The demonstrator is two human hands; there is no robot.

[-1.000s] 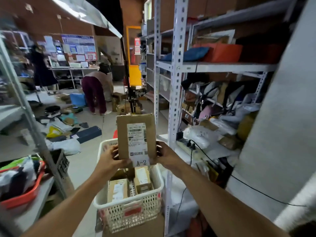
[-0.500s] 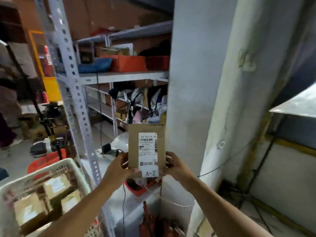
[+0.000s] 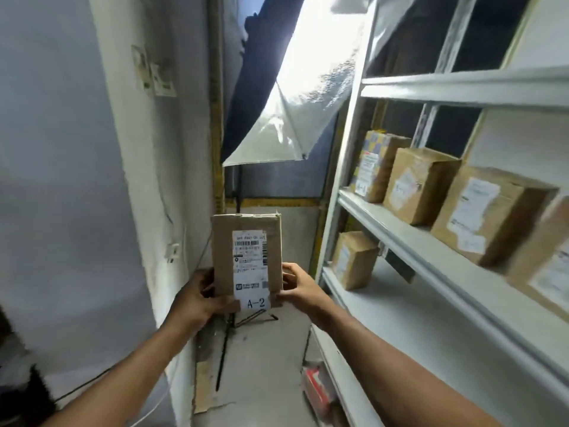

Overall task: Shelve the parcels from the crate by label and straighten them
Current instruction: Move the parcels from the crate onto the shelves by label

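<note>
Head view: both hands up in front, the left hand [image 3: 197, 298] and the right hand [image 3: 300, 289] curled round the lower edges of a cardboard parcel [image 3: 248, 260], held upright in mid-air, its white label [image 3: 250, 269] reading A-2 facing the camera. To the right stands a white metal shelf unit [image 3: 400, 238], with four brown parcels in a row on one level and a small box [image 3: 354, 260] alone on the level below
</note>
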